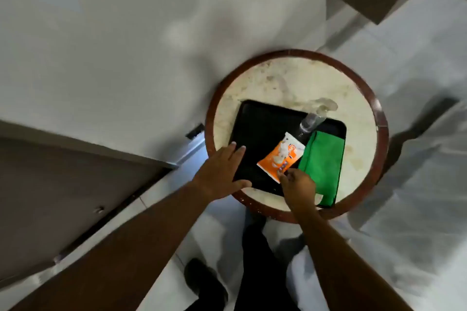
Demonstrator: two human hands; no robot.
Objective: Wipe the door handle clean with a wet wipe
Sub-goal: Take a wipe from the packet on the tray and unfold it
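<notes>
An orange and white wet wipe packet [280, 156] lies on a black tray [262, 129] on a small round table [278, 78]. My right hand [298, 184] pinches the near corner of the packet with its fingertips. Flat and with fingers spread, my left hand [222, 171] rests on the tray's left edge. A brown door [63, 197] stands at the left, and a small metal fitting [99, 209] shows on it. No door handle is clearly visible.
A folded green cloth [323, 166] lies on the tray's right side, beside the packet. A clear spray bottle [309, 124] lies at the tray's far edge. The table has a dark red rim [209, 121]. White floor surrounds it, and my dark trousers [255, 260] are below.
</notes>
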